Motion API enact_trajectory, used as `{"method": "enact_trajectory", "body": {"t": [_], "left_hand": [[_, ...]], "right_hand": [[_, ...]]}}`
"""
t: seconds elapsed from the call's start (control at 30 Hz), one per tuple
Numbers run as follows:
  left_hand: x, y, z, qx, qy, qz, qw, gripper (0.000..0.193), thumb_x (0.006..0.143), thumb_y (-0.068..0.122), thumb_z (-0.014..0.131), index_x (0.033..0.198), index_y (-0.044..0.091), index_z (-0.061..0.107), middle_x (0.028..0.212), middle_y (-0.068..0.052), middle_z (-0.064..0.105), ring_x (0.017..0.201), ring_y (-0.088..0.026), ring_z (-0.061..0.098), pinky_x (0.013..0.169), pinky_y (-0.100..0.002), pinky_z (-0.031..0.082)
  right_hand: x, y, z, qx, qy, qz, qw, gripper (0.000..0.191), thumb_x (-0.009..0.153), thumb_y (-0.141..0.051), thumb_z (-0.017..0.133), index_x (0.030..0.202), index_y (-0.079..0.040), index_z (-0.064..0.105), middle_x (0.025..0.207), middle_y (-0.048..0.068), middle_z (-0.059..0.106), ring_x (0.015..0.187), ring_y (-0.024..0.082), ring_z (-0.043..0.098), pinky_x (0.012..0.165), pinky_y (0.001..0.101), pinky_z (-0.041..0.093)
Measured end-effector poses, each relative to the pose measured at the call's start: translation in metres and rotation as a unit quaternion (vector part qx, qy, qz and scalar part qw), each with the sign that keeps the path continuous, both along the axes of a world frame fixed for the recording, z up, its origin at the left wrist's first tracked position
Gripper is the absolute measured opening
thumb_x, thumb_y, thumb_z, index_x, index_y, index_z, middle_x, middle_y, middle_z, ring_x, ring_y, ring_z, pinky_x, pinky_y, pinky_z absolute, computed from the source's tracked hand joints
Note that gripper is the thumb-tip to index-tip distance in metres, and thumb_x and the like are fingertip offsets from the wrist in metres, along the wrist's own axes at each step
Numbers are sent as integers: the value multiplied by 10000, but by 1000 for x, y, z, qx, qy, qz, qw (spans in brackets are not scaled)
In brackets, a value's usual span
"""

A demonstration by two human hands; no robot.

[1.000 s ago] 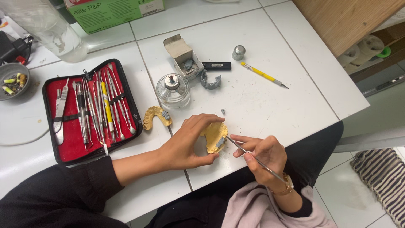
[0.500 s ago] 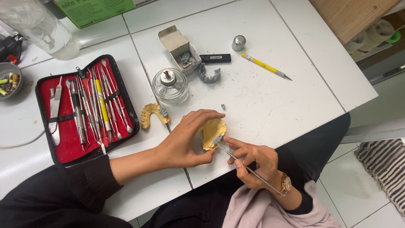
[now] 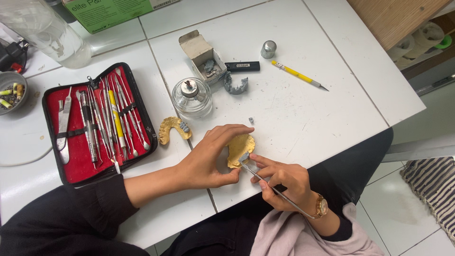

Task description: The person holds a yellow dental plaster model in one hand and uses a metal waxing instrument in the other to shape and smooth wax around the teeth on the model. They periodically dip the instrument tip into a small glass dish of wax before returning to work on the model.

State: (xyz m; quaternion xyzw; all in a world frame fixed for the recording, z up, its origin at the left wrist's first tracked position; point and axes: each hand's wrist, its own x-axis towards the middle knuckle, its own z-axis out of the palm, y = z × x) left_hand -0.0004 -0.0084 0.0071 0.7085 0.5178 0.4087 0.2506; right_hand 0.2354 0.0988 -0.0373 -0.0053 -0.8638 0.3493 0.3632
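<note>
My left hand [image 3: 208,163] grips a yellow dental cast [image 3: 240,149] at the table's near edge, fingers arched over its top and thumb under it. My right hand [image 3: 284,182] holds a thin metal instrument [image 3: 272,188] like a pen, its tip touching a grey patch on the cast's lower edge. A second yellow arch-shaped cast [image 3: 173,129] lies on the table just left of my left hand.
An open red-lined case of metal instruments [image 3: 97,123] lies at left. A glass spirit lamp [image 3: 192,97], a small open cardboard box [image 3: 201,57], a grey arch piece [image 3: 235,85], a black lighter [image 3: 242,66], a metal cap [image 3: 268,49] and a yellow craft knife [image 3: 298,75] sit further back.
Both hands stay on the cast and the instrument; the instrument tip has shifted slightly along the cast's lower edge. The camera view has shifted a little.
</note>
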Motion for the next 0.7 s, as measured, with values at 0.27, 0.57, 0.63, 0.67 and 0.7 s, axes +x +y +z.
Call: {"method": "enact_trajectory", "body": {"t": [0.27, 0.57, 0.63, 0.67, 0.7], "left_hand": [[-1, -1, -1, -4, -2, 3, 1000, 870, 738, 227, 773, 1528, 70, 444, 1497, -186, 529, 1387, -356, 509, 1172, -471, 388], [0, 0, 0, -2, -8, 10, 1000, 862, 730, 222, 776, 1521, 70, 469, 1495, -178, 543, 1389, -340, 522, 1176, -463, 418], [-1, 0, -1, -2, -10, 10, 1000, 862, 723, 219, 776, 1518, 70, 475, 1496, -176, 545, 1389, -337, 522, 1178, -463, 420], [-1, 0, -1, -2, -9, 10, 1000, 864, 719, 217, 776, 1516, 69, 477, 1497, -176, 545, 1390, -338, 520, 1180, -465, 418], [0, 0, -1, -3, -8, 9, 1000, 865, 715, 214, 776, 1514, 68, 479, 1499, -176, 545, 1392, -338, 518, 1182, -466, 416]], "right_hand": [[-1, -1, 2, 3, -3, 0, 1000, 221, 871, 13, 657, 801, -84, 470, 853, 118, 781, 1116, 372, 740, 795, 338, 691], [1, 0, 1, -3, 2, 6, 1000, 221, 878, 15, 651, 802, -77, 465, 861, 143, 777, 1113, 380, 738, 803, 352, 690], [1, 0, 1, 0, -6, 0, 1000, 223, 873, 15, 652, 793, -80, 466, 853, 138, 780, 1106, 380, 742, 790, 345, 692], [1, 0, 1, 3, -10, -3, 1000, 224, 871, 15, 652, 789, -81, 467, 849, 135, 782, 1103, 380, 744, 784, 342, 693], [1, 0, 1, 2, -6, 0, 1000, 221, 872, 15, 651, 790, -81, 470, 850, 138, 780, 1102, 380, 743, 787, 345, 693]]}}
